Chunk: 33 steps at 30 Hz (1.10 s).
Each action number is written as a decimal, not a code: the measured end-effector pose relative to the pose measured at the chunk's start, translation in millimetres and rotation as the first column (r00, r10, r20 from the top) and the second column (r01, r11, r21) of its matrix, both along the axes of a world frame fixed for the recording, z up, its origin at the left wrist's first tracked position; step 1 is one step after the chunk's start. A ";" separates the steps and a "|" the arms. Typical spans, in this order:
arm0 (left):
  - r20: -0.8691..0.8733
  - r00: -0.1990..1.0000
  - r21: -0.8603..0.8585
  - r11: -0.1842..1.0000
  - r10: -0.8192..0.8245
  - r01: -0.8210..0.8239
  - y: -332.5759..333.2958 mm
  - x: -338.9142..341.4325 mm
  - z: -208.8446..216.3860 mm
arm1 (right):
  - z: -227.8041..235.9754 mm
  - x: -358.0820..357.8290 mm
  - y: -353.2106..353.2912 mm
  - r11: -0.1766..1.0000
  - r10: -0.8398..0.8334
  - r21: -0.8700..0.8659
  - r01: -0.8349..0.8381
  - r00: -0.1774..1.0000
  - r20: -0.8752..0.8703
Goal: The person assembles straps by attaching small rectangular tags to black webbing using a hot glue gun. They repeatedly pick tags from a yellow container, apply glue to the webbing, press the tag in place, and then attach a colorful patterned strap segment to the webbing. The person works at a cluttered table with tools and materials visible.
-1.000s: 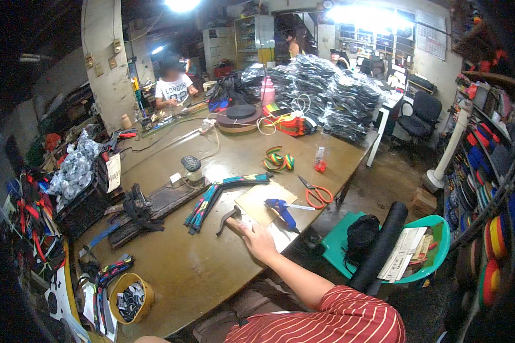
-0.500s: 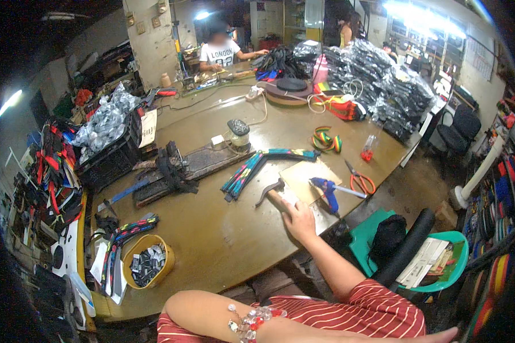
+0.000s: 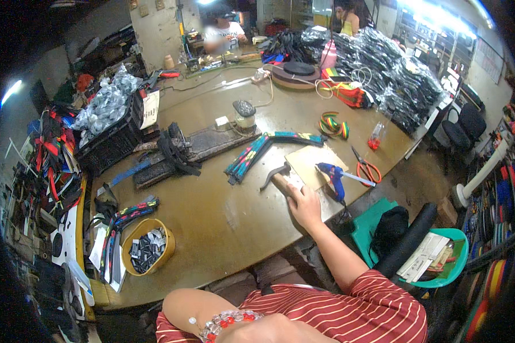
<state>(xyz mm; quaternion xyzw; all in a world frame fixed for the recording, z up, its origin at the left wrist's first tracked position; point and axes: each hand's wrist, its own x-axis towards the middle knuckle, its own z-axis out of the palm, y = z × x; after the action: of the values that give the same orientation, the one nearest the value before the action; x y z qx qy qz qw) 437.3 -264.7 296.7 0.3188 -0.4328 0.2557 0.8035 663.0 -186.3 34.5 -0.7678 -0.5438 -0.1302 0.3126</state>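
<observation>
On the table, my right hand (image 3: 306, 207) lies over the wooden handle of a hammer (image 3: 281, 182) with a curved dark head. Its fingers close about the handle, partly out of sight. My left hand (image 3: 274, 329) is close to the camera at the lower edge, below a bracelet (image 3: 229, 323) of clear and red beads; its fingers are cut off. Beyond the hammer rests a bundle of patterned straps (image 3: 256, 154). A tan board (image 3: 303, 164) lies beside the hammer, with a blue glue gun (image 3: 335, 182) at its right. Orange-handled scissors (image 3: 369, 171) lie further right.
A yellow tub (image 3: 170, 251) of small dark pieces stands at the near left. A black crate (image 3: 111, 140) holds plastic-wrapped goods. Plastic-wrapped black goods (image 3: 377, 68) pile up at the far right. A green basin (image 3: 460, 257) stands beyond the table edge. Another person (image 3: 226, 35) sits opposite.
My left hand and bracelet have shifted left and lower; the finger seen at the lower right is gone. My right hand stays at the hammer. The view has shifted slightly.
</observation>
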 end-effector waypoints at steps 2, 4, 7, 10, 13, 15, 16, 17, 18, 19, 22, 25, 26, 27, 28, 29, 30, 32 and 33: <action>-0.021 0.998 0.065 0.996 0.063 -0.061 15.6 -8.8 -13.3 | -0.2 -0.2 0.6 1.000 -0.016 -0.001 0.016 1.000 0.006; -0.032 0.992 0.094 0.988 0.123 -0.120 26.0 -14.4 -21.5 | -1.2 0.5 1.6 0.999 -0.010 0.046 0.010 1.000 0.014; 0.010 0.972 0.133 0.963 0.235 -0.235 35.3 -17.6 -22.2 | -3.1 0.9 1.5 0.998 -0.018 0.068 0.017 1.000 0.017; 0.034 0.893 0.372 0.824 0.449 -0.428 47.7 -14.7 -16.9 | -4.0 1.0 1.3 0.999 -0.014 0.050 0.013 1.000 0.021; 0.184 0.810 0.822 0.365 0.556 -0.437 57.1 -6.6 -15.0 | -2.8 1.8 2.5 0.999 -0.028 0.023 0.028 1.000 0.001; 0.225 0.740 0.676 0.446 0.633 -0.587 47.0 2.5 -21.6 | -2.3 1.2 2.4 0.999 -0.036 -0.028 0.035 0.999 -0.027; 0.267 0.756 0.661 0.457 0.598 -0.595 41.3 5.4 -25.1 | -2.4 0.5 2.2 0.999 -0.042 -0.026 0.041 0.999 -0.033; 0.301 0.755 0.641 0.463 0.582 -0.612 36.5 6.9 -27.6 | -2.2 0.3 2.1 0.999 -0.032 0.035 0.032 0.999 -0.003; 0.336 0.753 0.620 0.469 0.566 -0.629 32.3 8.2 -30.8 | -2.4 -0.2 1.7 0.998 -0.035 0.052 0.035 0.999 0.011; 0.369 0.749 0.599 0.476 0.550 -0.644 28.2 7.3 -33.2 | -2.6 -0.7 1.6 0.997 -0.035 0.067 0.033 0.999 0.020; 0.278 0.832 0.577 0.610 0.479 -0.544 32.0 -0.2 -37.6 | -2.2 -1.0 1.2 0.995 -0.020 0.093 0.018 0.999 0.025; 0.110 0.923 0.520 0.770 0.369 -0.370 44.8 -4.9 -44.4 | -2.5 -0.2 2.2 0.999 -0.042 -0.023 0.041 0.999 -0.032; 0.027 0.958 0.476 0.839 0.285 -0.263 47.8 -5.4 -46.9 | -2.5 -0.2 2.0 1.000 -0.032 0.000 0.032 0.999 -0.013; -0.086 0.990 0.397 0.915 0.113 -0.070 50.1 -2.4 -50.3 | -2.6 -0.4 1.8 1.000 -0.012 0.024 0.012 1.000 -0.002; -0.132 0.991 0.356 0.933 -0.011 0.058 49.5 1.2 -53.9 | -3.2 -0.2 2.0 1.000 -0.016 0.022 0.016 1.000 0.003; -0.177 0.975 0.306 0.934 -0.132 0.182 49.1 6.4 -57.2 | -3.7 0.4 2.4 0.999 -0.047 -0.027 0.046 0.999 -0.012; -0.182 0.968 0.329 0.916 -0.175 0.228 46.9 13.3 -59.8 | -4.0 0.9 2.9 0.999 -0.044 -0.015 0.044 0.999 0.005; -0.204 0.935 0.382 0.856 -0.291 0.350 38.8 22.8 -60.8 | -3.2 0.8 2.6 0.999 -0.026 0.028 0.026 1.000 0.011; -0.198 0.917 0.393 0.829 -0.347 0.398 33.4 27.6 -60.0 | -2.8 0.0 2.2 1.000 -0.012 0.029 0.012 1.000 -0.003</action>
<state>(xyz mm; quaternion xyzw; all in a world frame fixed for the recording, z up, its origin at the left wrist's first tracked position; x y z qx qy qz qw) 464.9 -231.3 236.7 0.4099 -0.4837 -0.0259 0.7729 663.0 -184.1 31.8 -0.7666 -0.5369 -0.1390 0.3235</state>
